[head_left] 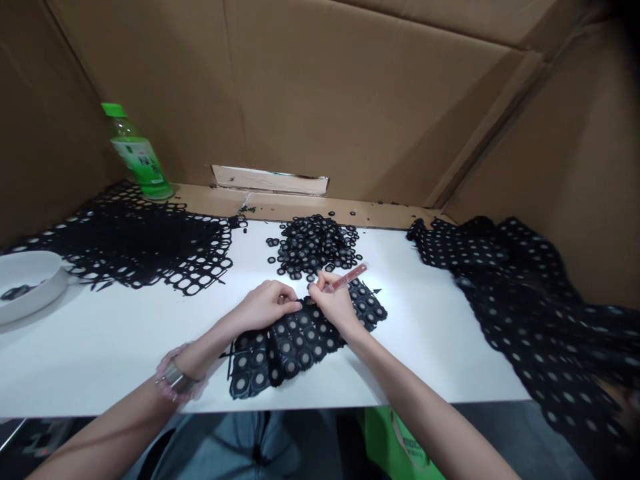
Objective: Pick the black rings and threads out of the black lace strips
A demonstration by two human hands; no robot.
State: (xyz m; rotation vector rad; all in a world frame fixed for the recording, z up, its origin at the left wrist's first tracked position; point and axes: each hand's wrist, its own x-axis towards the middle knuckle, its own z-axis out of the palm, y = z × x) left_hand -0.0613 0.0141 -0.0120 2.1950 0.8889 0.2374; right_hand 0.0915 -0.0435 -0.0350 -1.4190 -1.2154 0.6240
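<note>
Left hand (265, 305) and right hand (334, 301) work at the top edge of a black lace strip (285, 350), which lies flat on a white table top (125, 340), lower middle of the frame. Left fingers (289, 295) are curled and close together at the lace edge. Can't tell if they're actually pinching it. Right fingers (317, 285) are closed around a slim red tool (350, 277), which points to the upper right. Exact type is too small to tell; could be a ruler or a cutter.

Handling call: lace should be light, soft and floppy, with no stiffness to help. Best grip looks like fingertips on the solid mesh at the strip's edge, with the rest kept flat on the table. Holes and loose threads may snag.

Just above the hands, a heap of small lace rings (313, 243) sits mid-frame. These look easy to scatter. More black lace lies at left (145, 243) and right (510, 293). White bowl (30, 283) at the left edge, green-capped bottle (135, 153) upper left, cardboard wall (350, 87) behind.
</note>
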